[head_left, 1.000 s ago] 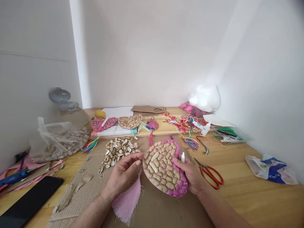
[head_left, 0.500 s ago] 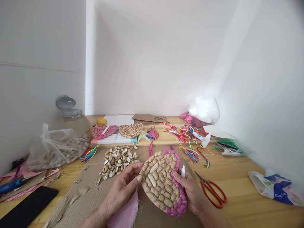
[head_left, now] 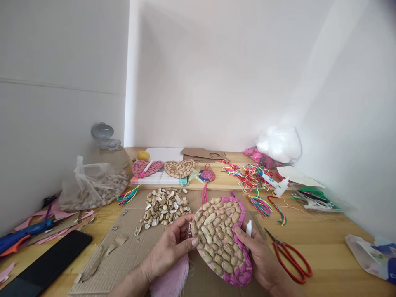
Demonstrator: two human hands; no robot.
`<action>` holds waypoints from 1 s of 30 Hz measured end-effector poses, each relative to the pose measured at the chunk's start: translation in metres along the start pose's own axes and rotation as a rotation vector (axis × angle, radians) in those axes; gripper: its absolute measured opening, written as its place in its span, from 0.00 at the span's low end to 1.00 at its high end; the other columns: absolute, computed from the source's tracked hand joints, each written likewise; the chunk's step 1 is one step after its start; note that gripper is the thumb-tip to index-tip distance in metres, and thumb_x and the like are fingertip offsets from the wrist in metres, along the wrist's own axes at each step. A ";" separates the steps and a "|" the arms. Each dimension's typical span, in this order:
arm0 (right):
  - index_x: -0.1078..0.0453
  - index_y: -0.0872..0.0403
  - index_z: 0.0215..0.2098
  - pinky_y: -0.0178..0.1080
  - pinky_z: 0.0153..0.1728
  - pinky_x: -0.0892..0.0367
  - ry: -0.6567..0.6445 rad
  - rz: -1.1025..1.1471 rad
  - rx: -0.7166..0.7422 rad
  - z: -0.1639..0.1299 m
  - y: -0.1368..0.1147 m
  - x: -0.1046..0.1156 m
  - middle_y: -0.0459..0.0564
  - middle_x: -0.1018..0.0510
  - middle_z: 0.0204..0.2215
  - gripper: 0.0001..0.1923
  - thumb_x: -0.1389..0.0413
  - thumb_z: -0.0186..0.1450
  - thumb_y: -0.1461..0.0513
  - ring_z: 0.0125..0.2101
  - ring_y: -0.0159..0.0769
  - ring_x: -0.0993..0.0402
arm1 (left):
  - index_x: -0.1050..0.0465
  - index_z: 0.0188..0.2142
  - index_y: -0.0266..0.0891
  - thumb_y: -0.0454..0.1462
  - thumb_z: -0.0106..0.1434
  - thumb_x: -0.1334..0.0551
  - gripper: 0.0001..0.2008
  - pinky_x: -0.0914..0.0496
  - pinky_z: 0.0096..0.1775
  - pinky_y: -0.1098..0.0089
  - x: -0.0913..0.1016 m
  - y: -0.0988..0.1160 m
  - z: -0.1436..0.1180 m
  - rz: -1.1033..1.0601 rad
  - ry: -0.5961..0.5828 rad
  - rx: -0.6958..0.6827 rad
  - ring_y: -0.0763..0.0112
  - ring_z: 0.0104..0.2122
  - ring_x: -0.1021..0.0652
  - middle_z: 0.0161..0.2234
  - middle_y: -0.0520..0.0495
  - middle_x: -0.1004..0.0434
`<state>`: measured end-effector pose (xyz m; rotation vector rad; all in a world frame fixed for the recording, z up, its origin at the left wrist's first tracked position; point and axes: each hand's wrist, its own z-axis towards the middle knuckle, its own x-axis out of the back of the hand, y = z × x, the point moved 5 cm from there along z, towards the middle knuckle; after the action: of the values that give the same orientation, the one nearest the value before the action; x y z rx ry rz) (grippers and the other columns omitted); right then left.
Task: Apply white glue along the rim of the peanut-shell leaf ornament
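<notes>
A peanut-shell plaque (head_left: 220,239) is held tilted above the cardboard sheet (head_left: 123,255), near the table's front edge. It is gripped at its left rim by the left hand (head_left: 170,251), fingers curled, and from the right by the right hand (head_left: 262,260), in which a small white glue bottle (head_left: 248,228) is also clasped. Its face is covered in tan shells, edged with pink ones. A pink tassel (head_left: 171,282) is seen beneath.

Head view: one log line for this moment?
left hand: pinches peanut-shell heart edge | right hand: supports heart, holds glue bottle | scissors: on table
</notes>
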<state>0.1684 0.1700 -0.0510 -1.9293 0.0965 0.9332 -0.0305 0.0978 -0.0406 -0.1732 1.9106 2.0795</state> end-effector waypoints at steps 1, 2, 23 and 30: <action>0.26 0.52 0.51 0.54 0.57 0.32 -0.004 -0.001 -0.002 0.000 0.001 0.000 0.54 0.17 0.45 0.20 0.33 0.61 0.60 0.51 0.49 0.22 | 0.33 0.57 0.44 0.41 0.64 0.33 0.24 0.30 0.48 0.64 0.001 -0.002 0.000 0.002 0.002 0.009 0.64 0.48 0.25 0.52 0.42 0.25; 0.26 0.52 0.51 0.54 0.57 0.32 -0.008 -0.003 -0.001 0.001 0.001 0.001 0.55 0.17 0.46 0.20 0.33 0.61 0.60 0.51 0.49 0.22 | 0.33 0.57 0.44 0.42 0.64 0.33 0.24 0.29 0.44 0.67 0.001 -0.004 0.000 0.006 0.006 0.020 0.66 0.45 0.24 0.50 0.42 0.25; 0.26 0.53 0.52 0.53 0.57 0.34 -0.061 -0.013 -0.008 0.000 0.007 -0.004 0.57 0.19 0.50 0.20 0.34 0.62 0.58 0.52 0.49 0.23 | 0.21 0.40 0.33 0.52 0.67 0.42 0.23 0.35 0.30 0.73 0.014 -0.017 0.002 -0.153 0.328 0.097 0.74 0.25 0.30 0.26 0.48 0.29; 0.28 0.54 0.54 0.54 0.57 0.35 -0.106 -0.029 0.040 0.001 0.007 -0.006 0.57 0.19 0.49 0.21 0.36 0.64 0.59 0.52 0.48 0.23 | 0.26 0.54 0.40 0.49 0.65 0.37 0.23 0.34 0.25 0.73 0.015 -0.013 -0.001 -0.224 0.376 0.090 0.73 0.25 0.29 0.31 0.48 0.25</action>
<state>0.1607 0.1646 -0.0527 -1.8363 0.0247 1.0053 -0.0403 0.1002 -0.0577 -0.7686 2.0722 1.9082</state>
